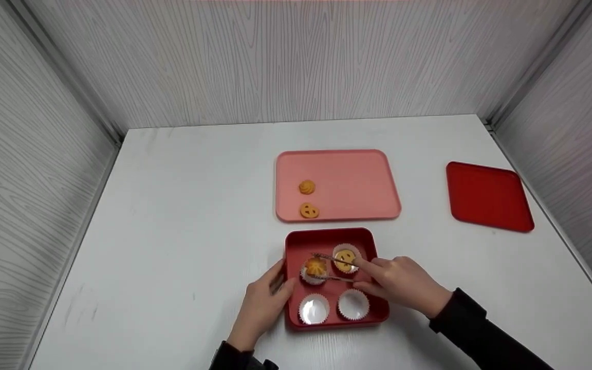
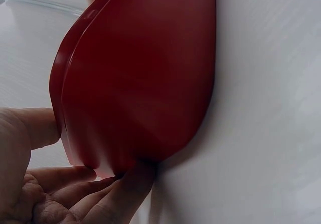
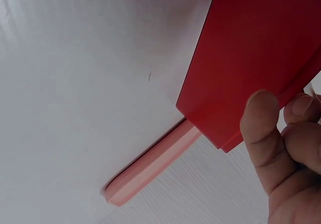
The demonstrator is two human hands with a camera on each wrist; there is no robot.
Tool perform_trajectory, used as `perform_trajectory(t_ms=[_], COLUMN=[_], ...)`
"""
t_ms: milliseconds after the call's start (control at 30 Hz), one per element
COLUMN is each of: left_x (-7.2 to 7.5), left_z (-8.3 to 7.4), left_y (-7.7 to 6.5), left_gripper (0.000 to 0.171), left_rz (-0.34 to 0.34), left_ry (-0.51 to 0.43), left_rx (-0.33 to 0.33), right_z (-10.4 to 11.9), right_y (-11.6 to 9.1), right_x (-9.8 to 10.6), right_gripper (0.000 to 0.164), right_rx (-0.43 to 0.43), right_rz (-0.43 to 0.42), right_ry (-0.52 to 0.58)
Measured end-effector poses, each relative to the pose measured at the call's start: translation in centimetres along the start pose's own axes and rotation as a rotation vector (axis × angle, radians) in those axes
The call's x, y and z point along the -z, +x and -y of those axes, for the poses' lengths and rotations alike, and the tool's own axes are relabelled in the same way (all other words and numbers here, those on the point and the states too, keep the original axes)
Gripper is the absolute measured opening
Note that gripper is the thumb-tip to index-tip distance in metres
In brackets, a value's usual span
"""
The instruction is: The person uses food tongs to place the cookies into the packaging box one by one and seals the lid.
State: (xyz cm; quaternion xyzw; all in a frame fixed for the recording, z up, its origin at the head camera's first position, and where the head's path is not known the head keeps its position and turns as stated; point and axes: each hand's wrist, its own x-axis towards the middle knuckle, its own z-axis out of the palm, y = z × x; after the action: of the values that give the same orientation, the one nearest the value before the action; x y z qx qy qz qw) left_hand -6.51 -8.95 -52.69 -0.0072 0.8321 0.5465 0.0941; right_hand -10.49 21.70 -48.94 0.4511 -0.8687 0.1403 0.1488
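My left hand grips the left wall of a deep red box, thumb by the rim; the left wrist view shows fingers against the box's outside. The right hand pinches a pair of thin metal tongs over the box. Between the tong tips is a swirled golden cookie, in or just above a white paper cup. Beside it, a pretzel-shaped cookie sits in another cup. Two more paper cups stand at the near side, without cookies. In the right wrist view the tongs are mostly hidden.
Behind the box lies a pink tray bearing a swirled cookie and a pretzel-shaped cookie. A flat red tray rests near the table's right edge. Wood-grained panels enclose the white table at the back and sides.
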Motion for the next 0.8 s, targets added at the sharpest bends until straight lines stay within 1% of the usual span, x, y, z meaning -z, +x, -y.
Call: perform_trajectory(t_ms=[200, 333, 433, 800], left_x=[0.01, 0.04, 0.03, 0.05], left_z=[-0.09, -0.11, -0.14, -0.24], left_y=[-0.01, -0.13, -0.20, -0.12], left_gripper=[0.065, 0.064, 0.063, 0.063], left_rz=[0.000, -0.001, -0.003, 0.001], left_ry=[0.002, -0.008, -0.009, -0.016], left_rx=[0.006, -0.024, -0.042, -0.035], right_z=[0.09, 0.20, 0.24, 0.16], right_y=[0.16, 0.21, 0.20, 0.14], right_x=[0.03, 0.10, 0.12, 0.11], right_gripper=[0.046, 0.046, 0.046, 0.047], right_rx=[-0.019, -0.025, -0.029, -0.038], right_rz=[0.039, 0.053, 0.057, 0.048], right_ry=[-0.006, -0.018, -0.019, 0.020])
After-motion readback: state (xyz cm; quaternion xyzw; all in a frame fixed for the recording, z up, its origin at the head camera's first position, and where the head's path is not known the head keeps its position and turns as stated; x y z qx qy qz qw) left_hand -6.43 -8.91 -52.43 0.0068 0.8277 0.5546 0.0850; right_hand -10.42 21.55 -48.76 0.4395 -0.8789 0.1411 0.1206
